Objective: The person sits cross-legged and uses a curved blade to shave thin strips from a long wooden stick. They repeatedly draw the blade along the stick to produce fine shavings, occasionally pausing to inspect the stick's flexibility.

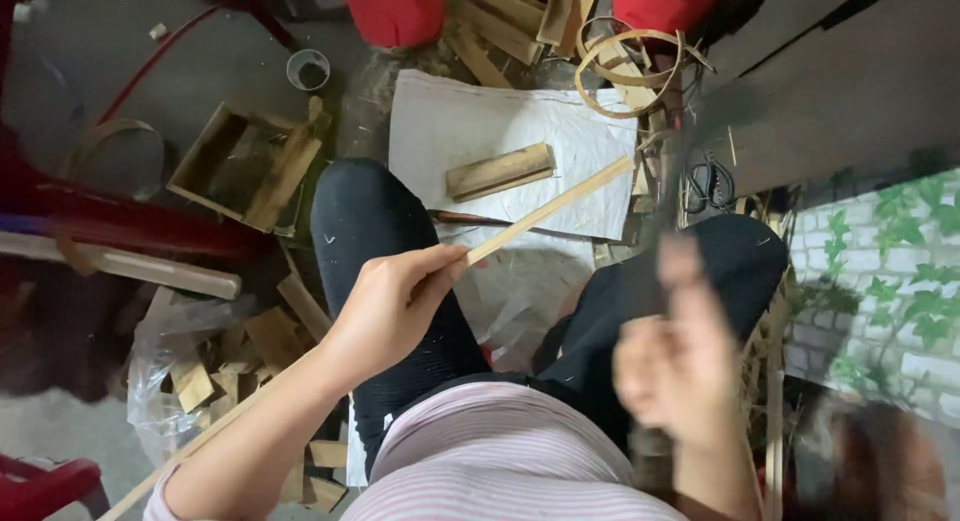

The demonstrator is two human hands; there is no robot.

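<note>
My left hand grips a long thin bamboo strip over my left knee. The strip slants from the lower left up to the right, and its far end lies over a white sack on the floor. My right hand is blurred with motion above my right thigh. Its fingers are closed on the handle of a dark, broad knife, itself a blur reaching up and away from me. The two hands are apart, and the knife stands to the right of the strip.
On the sack lie a short wooden block and a thin dark tool. An open wooden box and offcuts in a plastic bag are on the left. Scissors, a coiled strip and red stools lie further off.
</note>
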